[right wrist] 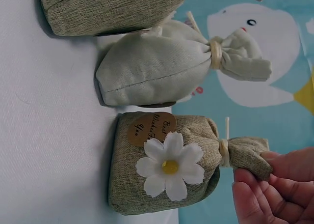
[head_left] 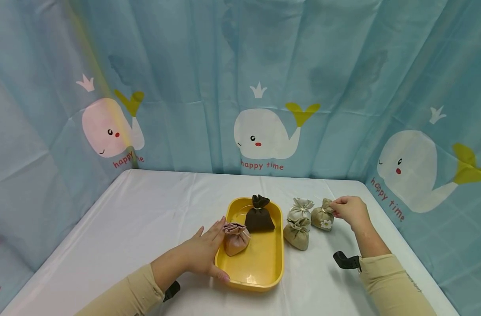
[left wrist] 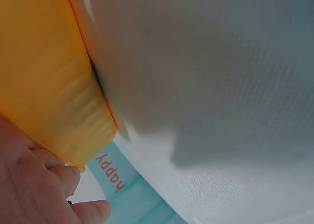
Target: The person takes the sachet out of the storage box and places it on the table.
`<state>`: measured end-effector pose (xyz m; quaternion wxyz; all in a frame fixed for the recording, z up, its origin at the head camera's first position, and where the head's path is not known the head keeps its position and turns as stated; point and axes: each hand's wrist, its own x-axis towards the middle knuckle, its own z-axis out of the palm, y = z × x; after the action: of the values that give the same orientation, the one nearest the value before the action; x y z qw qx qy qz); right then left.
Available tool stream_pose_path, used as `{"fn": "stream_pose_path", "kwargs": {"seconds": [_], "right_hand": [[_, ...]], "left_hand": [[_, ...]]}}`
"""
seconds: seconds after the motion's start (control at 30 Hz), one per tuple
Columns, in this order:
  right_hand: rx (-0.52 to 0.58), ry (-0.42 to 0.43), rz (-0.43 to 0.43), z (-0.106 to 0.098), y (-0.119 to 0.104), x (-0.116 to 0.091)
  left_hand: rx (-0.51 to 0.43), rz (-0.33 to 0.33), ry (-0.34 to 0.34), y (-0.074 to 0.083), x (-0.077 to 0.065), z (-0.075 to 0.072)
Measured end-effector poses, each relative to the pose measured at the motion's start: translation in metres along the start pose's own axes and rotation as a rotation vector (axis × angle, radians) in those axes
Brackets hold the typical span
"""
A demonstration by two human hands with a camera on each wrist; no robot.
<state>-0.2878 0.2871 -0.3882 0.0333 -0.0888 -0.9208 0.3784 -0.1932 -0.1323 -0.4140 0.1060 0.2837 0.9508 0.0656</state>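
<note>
My right hand (head_left: 352, 212) pinches the gathered top of an olive-brown cloth sachet (right wrist: 167, 165) that bears a white fabric flower and a small brown tag. Beside it stand a pale grey-green sachet (right wrist: 154, 69) and another olive sachet (head_left: 297, 235). My left hand (head_left: 204, 250) lies spread along the left side of a yellow tray (head_left: 260, 281), fingers at its rim and thumb at the near corner. Inside the tray sit a dark brown sachet (head_left: 259, 218) at the back and a pink sachet (head_left: 236, 241) by the left wall.
A white cloth covers the table (head_left: 153, 210). Blue curtains (head_left: 185, 87) printed with whales surround it at the back and sides. Black wrist mounts (head_left: 346, 260) hang below both sleeves.
</note>
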Motion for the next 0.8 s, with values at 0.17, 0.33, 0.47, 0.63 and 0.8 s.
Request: {"fn": "stream_pose_path", "kwargs": {"seconds": [0.17,0.33,0.47,0.63,0.8], "right_hand": [[0.025,-0.018,-0.002,-0.001,-0.002,-0.002],[0.070,-0.035,0.009,-0.005,0.000,0.000],[0.086,-0.041,0.002,-0.005,0.017,0.016],[0.079,-0.029,0.041,-0.003,0.043,0.046],[0.124,-0.042,0.013,-0.008,0.042,0.046]], "left_hand": [[0.004,0.000,0.002,0.000,0.001,0.001],[-0.009,-0.002,-0.002,-0.001,0.001,0.001],[-0.011,-0.005,-0.008,-0.001,0.001,0.002],[-0.013,-0.004,-0.002,-0.001,0.001,0.002],[-0.007,0.002,0.009,-0.001,0.001,0.002]]}}
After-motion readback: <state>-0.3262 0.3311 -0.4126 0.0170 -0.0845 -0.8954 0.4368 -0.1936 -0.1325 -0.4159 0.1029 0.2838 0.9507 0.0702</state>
